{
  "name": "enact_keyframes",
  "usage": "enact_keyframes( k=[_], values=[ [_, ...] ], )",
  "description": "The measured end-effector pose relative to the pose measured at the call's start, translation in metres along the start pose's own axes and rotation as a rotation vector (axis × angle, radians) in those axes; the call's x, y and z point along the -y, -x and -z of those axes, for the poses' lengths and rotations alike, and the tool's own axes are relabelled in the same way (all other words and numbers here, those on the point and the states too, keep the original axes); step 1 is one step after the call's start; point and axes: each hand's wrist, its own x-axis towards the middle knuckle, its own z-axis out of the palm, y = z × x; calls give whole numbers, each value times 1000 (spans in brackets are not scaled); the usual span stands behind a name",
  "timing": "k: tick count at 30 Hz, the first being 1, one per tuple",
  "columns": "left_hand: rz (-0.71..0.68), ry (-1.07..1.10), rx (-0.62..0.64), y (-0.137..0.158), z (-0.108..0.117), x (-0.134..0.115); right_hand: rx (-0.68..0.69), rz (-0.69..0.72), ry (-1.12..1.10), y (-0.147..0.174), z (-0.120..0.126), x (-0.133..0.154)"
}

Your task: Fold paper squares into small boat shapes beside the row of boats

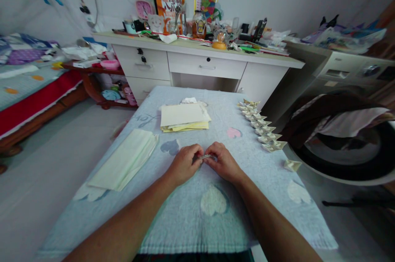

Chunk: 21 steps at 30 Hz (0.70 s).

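Over the middle of the cloth-covered table (185, 221), my left hand (187, 162) and my right hand (222, 161) meet with fingertips pinched. Between them they hold a small piece of folded paper (206, 156), mostly hidden by the fingers. Just beyond my hands lies a stack of cream and yellow paper sheets (185, 117). To the left is a pile of long pale green paper (125, 159). Along the right edge stands a row of folded paper boats (262, 126), pressed close together. One more folded paper piece (292, 165) sits apart, nearer to me.
Behind the table stands a white desk (206, 64) crowded with jars, an orange bag (169, 2) and a pink clock (144, 9). At right is a front-loading washing machine (342, 72), its door open with cloth hanging out. A bed (37, 89) is at left.
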Motion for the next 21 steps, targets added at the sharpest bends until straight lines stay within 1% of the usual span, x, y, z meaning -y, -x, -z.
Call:
enact_keyframes(
  k=[2, 5, 8, 13, 21],
  values=[
    [34, 101, -39, 0, 1, -2, -19, -27, -190, -1, -1, -1],
    [72, 211, -116, 0, 3, -2, -35, -119, -472, -2, -2, -2],
    [75, 276, -151, 0, 4, 0, -15, -178, -644, -3, -2, -1],
    [102, 316, -150, -1, 5, 2, -14, -185, -711, -3, -2, 3],
    [168, 426, -105, -1, 8, 4, -32, -162, -664, -2, -4, -1]
  ],
)
